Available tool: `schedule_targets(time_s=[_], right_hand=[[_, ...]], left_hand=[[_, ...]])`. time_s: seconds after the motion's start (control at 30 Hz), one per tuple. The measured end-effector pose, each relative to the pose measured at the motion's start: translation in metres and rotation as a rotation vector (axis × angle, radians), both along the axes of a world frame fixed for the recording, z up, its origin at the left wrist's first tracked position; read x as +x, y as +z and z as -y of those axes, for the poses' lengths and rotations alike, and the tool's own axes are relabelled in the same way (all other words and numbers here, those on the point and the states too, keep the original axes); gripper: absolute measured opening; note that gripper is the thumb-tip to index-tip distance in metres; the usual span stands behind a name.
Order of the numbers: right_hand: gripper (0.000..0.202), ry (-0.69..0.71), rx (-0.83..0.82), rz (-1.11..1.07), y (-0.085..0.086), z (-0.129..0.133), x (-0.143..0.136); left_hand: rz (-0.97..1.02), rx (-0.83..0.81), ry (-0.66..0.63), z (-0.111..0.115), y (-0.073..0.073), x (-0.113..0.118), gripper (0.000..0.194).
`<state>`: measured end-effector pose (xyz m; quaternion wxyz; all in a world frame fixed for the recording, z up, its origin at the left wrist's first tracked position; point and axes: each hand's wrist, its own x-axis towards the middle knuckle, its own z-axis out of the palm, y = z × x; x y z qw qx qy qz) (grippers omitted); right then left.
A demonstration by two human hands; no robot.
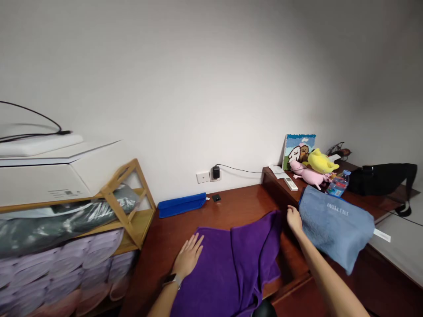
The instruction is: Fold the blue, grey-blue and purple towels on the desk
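One left hand (pixel 187 257) flat on purple cloth (pixel 214 281), right hand (pixel 294 218), grip unclear, blue towel (pixel 330 231), blurred lettering (pixel 337 209)

Left hand (pixel 187 257): palm down, back up to camera, fingers extended and slightly spread, tips aimed up and to the right. Laid flat, not curled round anything. Left forearm (pixel 162 303) bare, only a short stretch in frame, rising from the bottom edge on a rightward slant. Right hand (pixel 294 219): further forward, fingers bent in, fingertips partly hidden, can't tell if they're pinching. Right forearm (pixel 325 275) bare, long diagonal from the bottom edge up and left. Hands well apart.
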<state>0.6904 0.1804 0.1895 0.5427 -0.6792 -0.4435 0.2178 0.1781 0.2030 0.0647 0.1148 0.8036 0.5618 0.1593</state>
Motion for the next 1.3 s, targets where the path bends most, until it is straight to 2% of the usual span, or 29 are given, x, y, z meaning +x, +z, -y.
schedule_targets(time_s=[0.07,0.1,0.2,0.27,0.37,0.47,0.57,0.67,0.77,0.87,0.97,1.03,1.17,1.23,1.3], right_hand=[[0.049,0.083,-0.067,0.159,-0.044,0.018,-0.027],[0.048,0.178,-0.118,0.288,-0.066,0.029,-0.043],[0.048,0.319,-0.216,0.453,-0.120,0.060,-0.083],[0.059,0.298,-0.256,0.546,-0.143,0.077,-0.093],[0.067,0.300,-0.349,0.743,-0.159,0.092,-0.081],[0.064,0.367,-0.423,0.867,-0.159,0.099,-0.059],[0.061,0.386,-0.490,0.926,-0.154,0.105,-0.036],[0.066,0.326,-0.591,0.955,-0.151,0.116,-0.017],[0.071,0.195,-0.639,0.992,-0.150,0.127,-0.012],[0.067,0.144,-0.558,0.964,-0.148,0.124,-0.030],[0.062,0.308,-0.419,0.891,-0.148,0.114,-0.050],[0.061,0.406,-0.398,0.861,-0.148,0.109,-0.054],[0.060,0.357,-0.411,0.879,-0.140,0.100,-0.058],[0.057,0.346,-0.332,0.882,-0.129,0.085,-0.083],[0.054,0.420,-0.218,0.856,-0.116,0.061,-0.132]], left_hand=[[-0.156,0.121,0.118,0.006,-0.025,-0.022,0.061],[-0.194,0.161,0.162,0.011,-0.034,-0.033,0.062],[-0.241,0.218,0.253,0.027,-0.048,-0.067,0.064],[-0.261,0.223,0.312,0.037,-0.049,-0.092,0.065],[-0.312,0.198,0.394,0.046,-0.044,-0.126,0.068],[-0.348,0.180,0.415,0.049,-0.037,-0.146,0.068],[-0.336,0.208,0.370,0.051,-0.034,-0.149,0.067],[-0.309,0.230,0.332,0.052,-0.037,-0.142,0.067],[-0.296,0.189,0.350,0.048,-0.041,-0.138,0.068],[-0.306,0.157,0.340,0.042,-0.044,-0.139,0.071],[-0.299,0.184,0.316,0.040,-0.045,-0.140,0.071],[-0.288,0.183,0.322,0.042,-0.046,-0.141,0.071],[-0.279,0.203,0.315,0.043,-0.039,-0.142,0.067],[-0.259,0.258,0.308,0.038,-0.033,-0.141,0.065],[-0.233,0.294,0.302,0.031,-0.030,-0.136,0.065]])
